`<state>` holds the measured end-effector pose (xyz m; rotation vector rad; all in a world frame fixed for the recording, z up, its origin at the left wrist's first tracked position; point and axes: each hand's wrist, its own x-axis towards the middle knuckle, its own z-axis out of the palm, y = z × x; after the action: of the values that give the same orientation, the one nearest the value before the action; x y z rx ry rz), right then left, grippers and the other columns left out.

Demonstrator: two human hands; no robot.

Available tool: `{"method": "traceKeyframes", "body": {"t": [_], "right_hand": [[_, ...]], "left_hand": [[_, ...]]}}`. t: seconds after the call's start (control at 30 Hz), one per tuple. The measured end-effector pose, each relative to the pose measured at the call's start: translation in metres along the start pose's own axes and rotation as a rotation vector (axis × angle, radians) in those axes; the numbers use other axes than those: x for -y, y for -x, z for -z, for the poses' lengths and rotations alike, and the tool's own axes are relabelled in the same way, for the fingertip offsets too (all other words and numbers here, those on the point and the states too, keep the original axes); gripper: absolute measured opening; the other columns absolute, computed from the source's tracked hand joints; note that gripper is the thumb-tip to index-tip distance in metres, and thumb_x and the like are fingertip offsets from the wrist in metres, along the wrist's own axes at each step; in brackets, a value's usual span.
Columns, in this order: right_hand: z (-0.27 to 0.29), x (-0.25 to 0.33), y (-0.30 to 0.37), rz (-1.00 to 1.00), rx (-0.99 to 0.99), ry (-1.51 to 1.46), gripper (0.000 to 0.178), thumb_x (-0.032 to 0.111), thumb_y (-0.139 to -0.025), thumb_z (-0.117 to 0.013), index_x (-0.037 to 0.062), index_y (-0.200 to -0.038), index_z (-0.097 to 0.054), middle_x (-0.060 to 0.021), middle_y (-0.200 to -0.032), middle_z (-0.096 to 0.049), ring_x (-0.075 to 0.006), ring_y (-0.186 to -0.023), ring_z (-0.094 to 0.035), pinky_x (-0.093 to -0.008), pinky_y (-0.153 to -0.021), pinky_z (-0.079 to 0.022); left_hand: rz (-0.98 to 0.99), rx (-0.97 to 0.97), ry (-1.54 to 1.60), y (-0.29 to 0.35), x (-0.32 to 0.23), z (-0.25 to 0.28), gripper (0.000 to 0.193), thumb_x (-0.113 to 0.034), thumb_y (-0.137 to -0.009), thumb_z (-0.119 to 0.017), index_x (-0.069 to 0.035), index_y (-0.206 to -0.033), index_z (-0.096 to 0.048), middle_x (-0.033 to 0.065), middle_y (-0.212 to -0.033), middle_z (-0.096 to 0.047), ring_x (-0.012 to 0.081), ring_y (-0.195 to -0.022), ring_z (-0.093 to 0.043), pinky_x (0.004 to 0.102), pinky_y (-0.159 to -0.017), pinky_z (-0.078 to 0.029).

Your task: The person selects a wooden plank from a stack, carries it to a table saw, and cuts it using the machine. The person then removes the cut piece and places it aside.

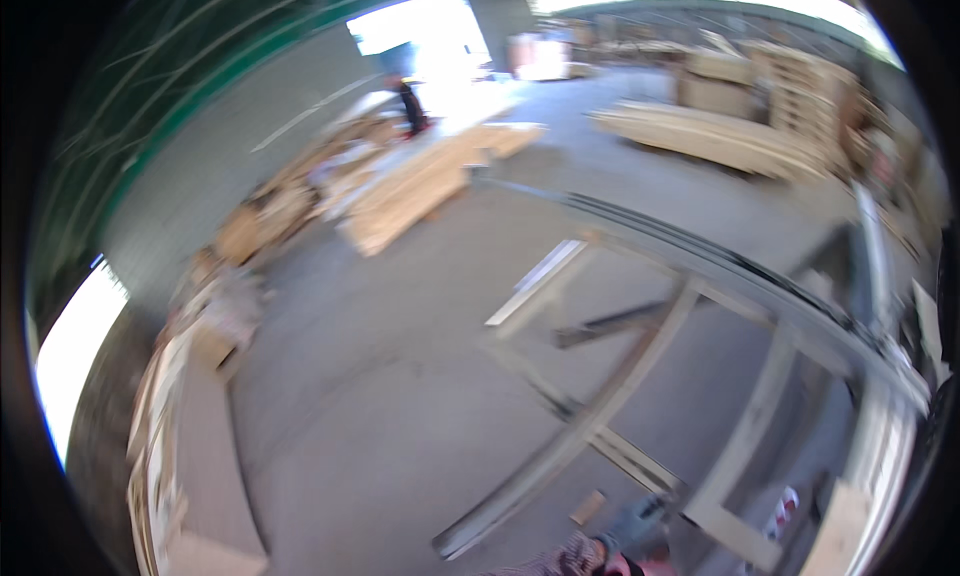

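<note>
Motion smears the whole head view. At the lower edge a patterned sleeve comes in from the left, leading to what looks like my left hand (583,554); its fingers do not show clearly. Right beside it are a blurred grey object (635,522) and a patch of pink, neither of which I can make out. A small wood block (588,507) lies just beyond them. Nearby stands a frame of long bars and crosspieces, with one long bar (520,484) running down toward the hand. My right hand cannot be made out.
A stack of long boards (435,188) lies beyond the frame. More lumber (710,139) and pallet-like stacks (810,91) stand far right. Panels (205,456) line the left side. Someone in dark clothing (410,108) is near the bright doorway. A red-and-white object (783,511) lies near right.
</note>
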<state>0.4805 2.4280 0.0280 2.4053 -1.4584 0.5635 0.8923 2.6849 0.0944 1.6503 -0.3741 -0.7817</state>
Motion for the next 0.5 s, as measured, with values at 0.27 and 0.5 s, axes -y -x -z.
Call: {"method": "traceKeyframes", "body": {"t": [0.27,0.5], "right_hand": [[0.028,0.026,-0.010,-0.226,0.395,0.152,0.084,0.040,-0.074,-0.065,-0.0008,-0.138,-0.027,-0.0228,-0.141,-0.028,-0.0382,-0.133,-0.023,-0.0511,-0.108,-0.017],[0.047,0.010,-0.003,-0.298,0.618,0.060,0.078,0.038,-0.079,-0.061,0.0020,-0.139,-0.025,-0.0267,-0.140,-0.027,-0.0447,-0.130,-0.025,-0.0507,-0.105,-0.024]], "left_hand": [[-0.038,0.160,0.329,-0.034,0.029,-0.032,0.025,-0.012,-0.092,-0.050,0.002,-0.113,-0.055,0.0095,-0.105,-0.062,0.0178,-0.093,-0.061,0.0306,-0.084,-0.049],[0.019,0.399,0.263,-0.051,-0.018,-0.089,0.028,-0.012,-0.093,-0.049,0.003,-0.116,-0.052,0.0141,-0.101,-0.063,0.0209,-0.089,-0.062,0.0302,-0.081,-0.050]]}}
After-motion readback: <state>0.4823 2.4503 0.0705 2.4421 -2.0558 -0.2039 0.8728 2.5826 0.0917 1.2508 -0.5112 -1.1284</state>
